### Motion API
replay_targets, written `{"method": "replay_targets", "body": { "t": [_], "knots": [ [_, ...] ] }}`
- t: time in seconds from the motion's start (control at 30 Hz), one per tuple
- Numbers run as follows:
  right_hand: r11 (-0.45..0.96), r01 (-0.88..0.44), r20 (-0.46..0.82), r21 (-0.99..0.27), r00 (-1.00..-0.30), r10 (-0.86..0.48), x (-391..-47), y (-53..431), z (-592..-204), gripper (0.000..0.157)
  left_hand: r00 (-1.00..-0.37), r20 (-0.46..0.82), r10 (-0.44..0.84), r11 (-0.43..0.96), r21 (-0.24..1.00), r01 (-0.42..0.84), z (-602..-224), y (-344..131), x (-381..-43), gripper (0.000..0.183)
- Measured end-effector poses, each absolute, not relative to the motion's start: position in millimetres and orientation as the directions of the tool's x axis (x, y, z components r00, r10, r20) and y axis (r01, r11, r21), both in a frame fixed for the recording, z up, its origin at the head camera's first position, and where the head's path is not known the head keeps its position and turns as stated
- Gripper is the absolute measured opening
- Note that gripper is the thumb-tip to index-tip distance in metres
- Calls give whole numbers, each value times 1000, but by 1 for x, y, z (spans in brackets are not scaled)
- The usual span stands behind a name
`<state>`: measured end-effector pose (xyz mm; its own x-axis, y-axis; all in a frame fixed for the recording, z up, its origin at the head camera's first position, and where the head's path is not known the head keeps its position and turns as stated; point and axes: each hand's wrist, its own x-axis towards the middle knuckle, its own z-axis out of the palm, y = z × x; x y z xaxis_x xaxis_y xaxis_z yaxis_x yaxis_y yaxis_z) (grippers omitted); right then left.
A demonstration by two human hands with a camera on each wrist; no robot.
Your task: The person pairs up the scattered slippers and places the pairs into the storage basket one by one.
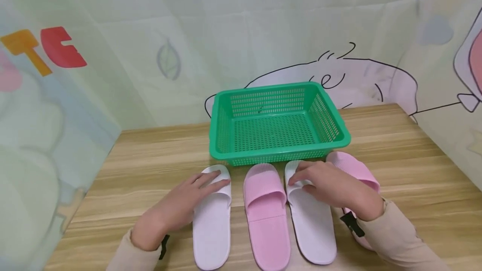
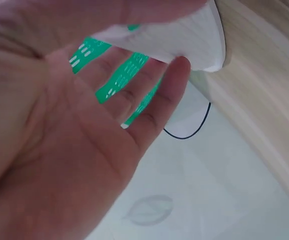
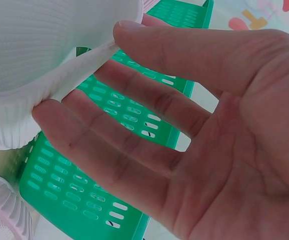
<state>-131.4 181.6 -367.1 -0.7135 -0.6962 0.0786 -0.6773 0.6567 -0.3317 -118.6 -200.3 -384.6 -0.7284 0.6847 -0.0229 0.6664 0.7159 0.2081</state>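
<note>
My left hand (image 1: pixel 188 195) rests over the upper of a white slipper (image 1: pixel 211 233), its fingers spread. In the left wrist view, a fingertip touches the edge of that slipper's white upper (image 2: pixel 204 45); the thumb's tip is out of frame. My right hand (image 1: pixel 325 181) lies over the upper of a second white slipper (image 1: pixel 314 231). In the right wrist view, its fairly straight fingers (image 3: pixel 99 160) and thumb touch the slipper's white upper (image 3: pixel 49 82). Between the white slippers lies a pink slipper (image 1: pixel 269 237). Another pink slipper (image 1: pixel 348 164) sits partly hidden under my right forearm.
A green plastic basket (image 1: pixel 280 150) with perforated sides stands just behind the slippers. Nothing is inside it. The wood-grain table (image 1: pixel 150 166) reaches back to a printed fabric backdrop (image 1: pixel 211 32), which also hangs along the left and right sides.
</note>
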Motion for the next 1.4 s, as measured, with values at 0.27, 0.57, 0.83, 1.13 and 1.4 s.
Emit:
{"method": "replay_targets", "body": {
  "t": [0.27, 0.57, 0.83, 1.13, 1.4],
  "knots": [
    [665, -679, 81, -311, -716, -693, -131, 182, -366, 33, -735, -42, 676, 719, 257, 646, -377, -203, -120, 100],
    [663, -679, 87, -316, -716, -692, -131, 181, -367, 33, -818, -53, 573, 794, 287, 537, -372, -209, -117, 98],
    [678, -660, 69, -324, -731, -679, -130, 181, -365, 32, -820, -7, 573, 797, 239, 555, -369, -217, -119, 93],
    [674, -664, 81, -323, -729, -679, -130, 181, -365, 31, -798, 3, 603, 761, 299, 576, -358, -218, -117, 89],
    [667, -665, 50, -334, -720, -693, -131, 182, -364, 34, -764, 102, 637, 711, 307, 633, -351, -216, -111, 84]
  ]
}}
